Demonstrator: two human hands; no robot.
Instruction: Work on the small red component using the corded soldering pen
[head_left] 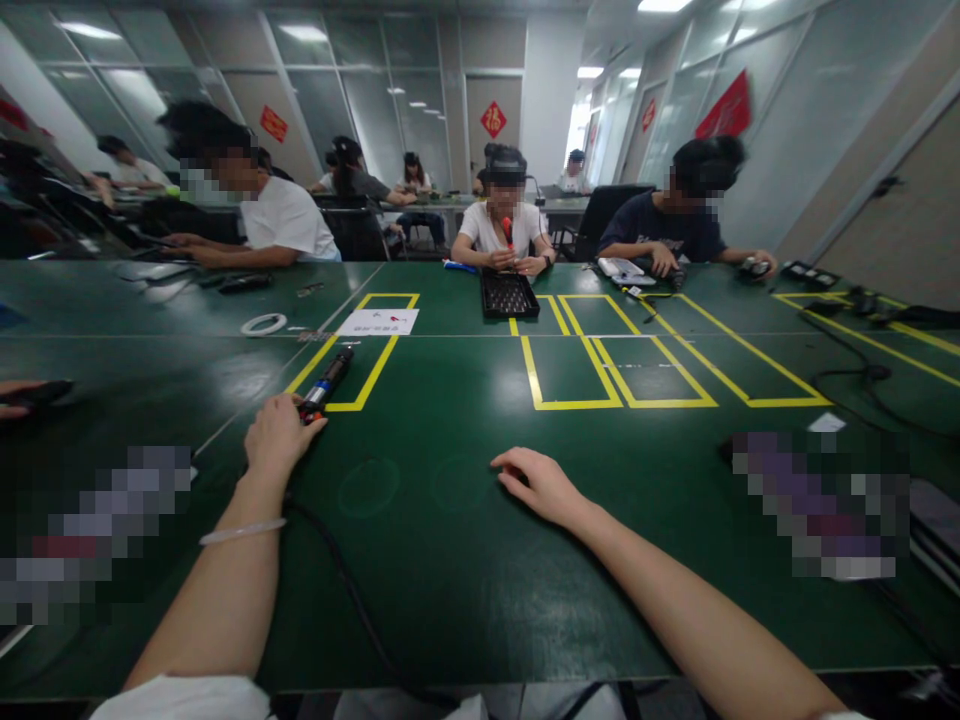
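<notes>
At the left edge of the frame, can see a co-worker's hand (pixel 11 405) on something dark, well apart from the work. Further right, at centre left, holding the near end of a tool (pixel 328 378) in the left hand (pixel 279 440), with fingers on one side and thumb along the other; cannot tell whether lifting it or resting it on the table (pixel 450 560). Note its far end, pointing up and right within a yellow outline (pixel 380 372), short of a white sheet (pixel 380 321). Best to grip firmly with a loose wrist, to guide the far end clear of the sheet, and to mind the cable (pixel 339 563) near the left forearm. Toward upper centre, can see a black tray (pixel 511 312) in front of another person (pixel 504 225). Lower, just right of centre, having the right hand (pixel 536 485) free, with fingers loosely bent, at or just above the table. Probably wise to use it for steadying the tool against swinging.
</notes>
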